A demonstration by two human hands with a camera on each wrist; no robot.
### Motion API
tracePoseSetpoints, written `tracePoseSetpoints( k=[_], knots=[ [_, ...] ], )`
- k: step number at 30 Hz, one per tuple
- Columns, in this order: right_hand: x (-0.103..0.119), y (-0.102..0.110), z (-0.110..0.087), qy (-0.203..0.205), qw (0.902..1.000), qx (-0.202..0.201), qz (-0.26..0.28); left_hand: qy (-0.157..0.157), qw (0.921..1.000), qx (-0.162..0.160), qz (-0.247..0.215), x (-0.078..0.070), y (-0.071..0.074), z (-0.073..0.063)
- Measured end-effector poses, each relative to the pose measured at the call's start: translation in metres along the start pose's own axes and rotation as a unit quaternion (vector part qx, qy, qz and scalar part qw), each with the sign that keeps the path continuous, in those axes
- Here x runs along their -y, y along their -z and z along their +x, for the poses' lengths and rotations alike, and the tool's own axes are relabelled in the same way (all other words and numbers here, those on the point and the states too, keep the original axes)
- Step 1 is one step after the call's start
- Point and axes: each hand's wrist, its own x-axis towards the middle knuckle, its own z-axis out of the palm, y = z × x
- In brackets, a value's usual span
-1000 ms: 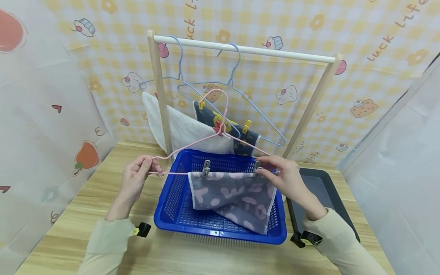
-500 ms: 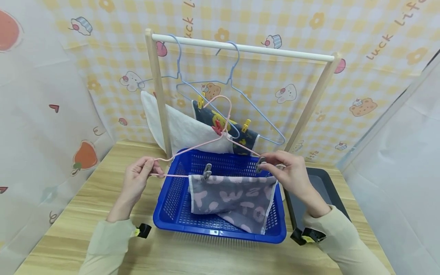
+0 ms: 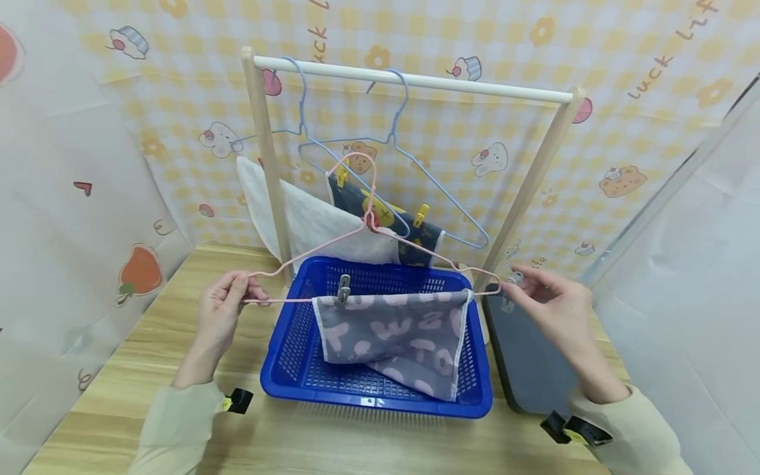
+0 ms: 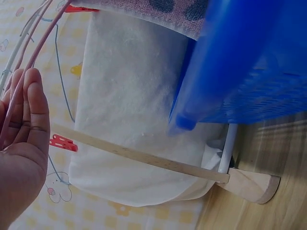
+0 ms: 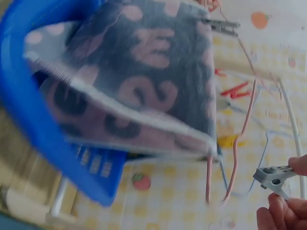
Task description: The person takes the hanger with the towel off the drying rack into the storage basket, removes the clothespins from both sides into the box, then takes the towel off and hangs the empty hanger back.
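My left hand (image 3: 220,307) holds one end of a pink hanger (image 3: 369,214) above the blue basket. A grey towel (image 3: 386,330) with pink letters is draped over the hanger's bottom bar, its lower part hanging into the basket (image 3: 368,402). On the towel's left side one grey clothespin (image 3: 343,289) is clipped to the bar. Beyond the hanger's right end, my right hand (image 3: 561,313) pinches another grey clothespin (image 5: 274,179) between thumb and fingers, off the towel. The right wrist view shows a gap between that clothespin and the hanger.
Behind the basket stands a rack with a white rail (image 3: 439,82). Two blue hangers (image 3: 441,181) on it carry a white towel (image 3: 309,221) with red clips and a dark patterned towel (image 3: 418,252) with yellow clips (image 3: 421,216). A dark grey tray (image 3: 528,356) lies to the right.
My right hand has pulled the grey clothespin off the towel and moved right, past the hanger's end. My left hand keeps its grip on the hanger, which has shifted slightly left.
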Motion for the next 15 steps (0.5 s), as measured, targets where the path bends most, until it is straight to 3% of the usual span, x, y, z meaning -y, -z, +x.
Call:
tracePoseSetpoints(
  k=[4, 8, 11, 15],
  knots=[
    [-0.012, 0.01, -0.005, -0.009, 0.9974, 0.003, -0.072, 0.001, 1.0, -0.001, -0.001, -0.001, 0.001, 0.0],
    [-0.028, 0.013, -0.005, -0.027, 0.9863, 0.051, -0.154, 0.002, 1.0, 0.002, 0.0, -0.001, 0.001, 0.0],
    [-0.049, 0.011, -0.002, -0.068, 0.9753, 0.101, -0.184, 0.0, 1.0, 0.004, -0.003, 0.0, 0.001, 0.0],
    [-0.085, 0.001, 0.002, -0.145, 0.9529, 0.173, -0.203, -0.002, 0.9999, 0.006, -0.01, 0.003, -0.001, 0.0]
  ],
)
